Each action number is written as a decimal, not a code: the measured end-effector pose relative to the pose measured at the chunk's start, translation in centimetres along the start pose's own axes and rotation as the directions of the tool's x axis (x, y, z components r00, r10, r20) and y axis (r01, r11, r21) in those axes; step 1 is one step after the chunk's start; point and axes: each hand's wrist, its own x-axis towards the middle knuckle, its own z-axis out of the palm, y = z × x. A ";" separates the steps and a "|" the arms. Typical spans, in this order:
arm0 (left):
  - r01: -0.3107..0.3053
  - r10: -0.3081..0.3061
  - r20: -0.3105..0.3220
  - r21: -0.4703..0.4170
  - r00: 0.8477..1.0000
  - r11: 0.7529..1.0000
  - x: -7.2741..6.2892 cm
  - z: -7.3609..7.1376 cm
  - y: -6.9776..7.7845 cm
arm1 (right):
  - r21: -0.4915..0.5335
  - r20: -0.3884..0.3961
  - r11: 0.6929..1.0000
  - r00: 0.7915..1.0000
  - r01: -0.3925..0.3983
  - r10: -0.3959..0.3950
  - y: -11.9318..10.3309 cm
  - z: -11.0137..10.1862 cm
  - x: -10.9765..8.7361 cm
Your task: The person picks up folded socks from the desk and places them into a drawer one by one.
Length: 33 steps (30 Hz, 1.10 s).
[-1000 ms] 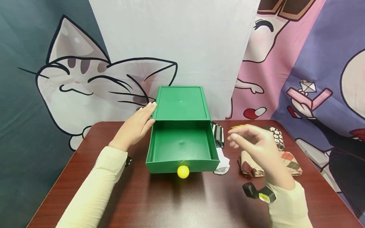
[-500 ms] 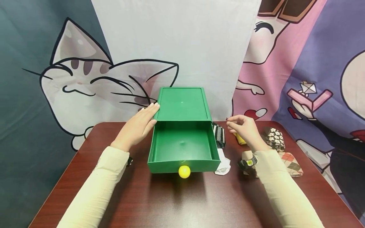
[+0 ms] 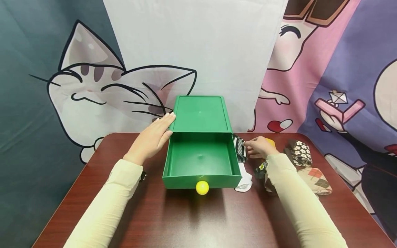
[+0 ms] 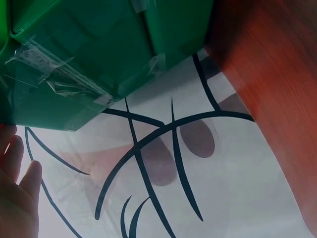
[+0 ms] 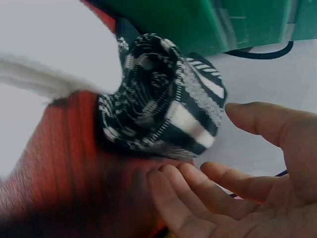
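My left hand (image 3: 150, 139) lies with straight fingers against the left side of a green plastic box (image 3: 200, 113). The box's drawer (image 3: 200, 162) is pulled out, and a yellow ball knob (image 3: 202, 187) sits on its front. To the right of the box, my right hand (image 3: 262, 147) reaches to a rolled black-and-white knit sock (image 5: 190, 109). In the right wrist view, the thumb (image 5: 257, 119) is at the roll's edge and the fingers (image 5: 173, 198) stretch out below it, not curled round it. Whether they touch it, I cannot tell. Only fingers of the left hand show in the left wrist view.
A white sock (image 3: 244, 179) lies beside the drawer. Behind my right hand a yellow bundle (image 3: 270, 142) partly shows. Farther right are a black flowered roll (image 3: 301, 153) and a plaid one (image 3: 316, 181). A printed cloth (image 3: 229, 51) hangs behind the wooden table (image 3: 192, 224).
My right hand has moved forward over the table, then left and down to the black-and-white sock. The left hand stays against the box. The head view has shifted slightly.
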 end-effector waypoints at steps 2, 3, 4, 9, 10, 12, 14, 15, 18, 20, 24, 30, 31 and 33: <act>0.000 0.000 -0.003 -0.001 1.000 1.000 0.0 0.1 0.0 | 0.034 0.038 0.998 0.998 0.043 -0.045 -4.9 -2.2 -1.6; 0.001 -0.001 -0.004 -0.002 1.000 1.000 0.0 0.1 0.0 | 0.069 0.046 0.997 0.998 0.047 -0.051 -6.9 -2.7 -2.2; 0.001 -0.001 -0.006 -0.003 1.000 1.000 0.0 0.1 0.1 | 0.077 0.031 0.995 0.997 0.064 -0.066 -8.4 -3.0 -2.7; 0.000 0.000 -0.012 -0.011 1.000 1.000 -0.1 0.2 0.2 | 0.120 -0.031 0.982 0.989 0.145 -0.142 -12.5 -3.6 -4.0; 0.000 -0.001 -0.013 -0.012 1.000 1.000 -0.1 0.2 0.2 | 0.108 -0.036 0.982 0.988 0.152 -0.149 -12.9 -3.7 -4.1; -0.001 0.001 -0.017 -0.013 1.000 1.000 -0.1 0.2 0.1 | 0.125 -0.041 0.978 0.986 0.166 -0.162 -12.7 -3.7 -4.1; -0.004 0.004 -0.020 -0.016 1.000 1.000 -0.1 0.2 0.1 | 0.145 -0.044 0.974 0.984 0.176 -0.172 -12.4 -3.6 -4.1; -0.006 0.006 -0.020 -0.016 1.000 1.000 -0.1 0.2 0.1 | 0.149 -0.042 0.973 0.984 0.178 -0.174 -11.8 -3.4 -4.0; -0.011 0.011 -0.024 -0.020 1.000 1.000 0.0 0.2 0.2 | 0.104 -0.039 0.979 0.984 0.175 -0.172 -9.4 -2.7 -3.3; -0.011 0.011 -0.025 -0.021 1.000 1.000 0.0 0.2 0.2 | 0.056 -0.038 0.982 0.983 0.182 -0.180 -9.1 -2.7 -3.2; -0.012 0.011 -0.028 -0.023 1.000 1.000 0.0 0.3 0.1 | -0.005 -0.029 0.986 0.986 0.166 -0.166 -10.3 -3.0 -3.6; -0.013 0.012 -0.041 -0.027 0.999 1.000 0.0 0.3 0.0 | 0.040 -0.038 0.985 0.986 0.167 -0.165 -11.4 -3.4 -3.8; -0.014 0.013 -0.045 -0.027 0.999 1.000 0.0 0.3 0.0 | 0.058 -0.043 0.984 0.985 0.169 -0.167 -11.4 -3.4 -3.8; -0.016 0.015 -0.049 -0.029 0.999 0.999 0.0 0.3 0.0 | 0.072 -0.051 0.983 0.985 0.170 -0.166 -11.3 -3.3 -3.9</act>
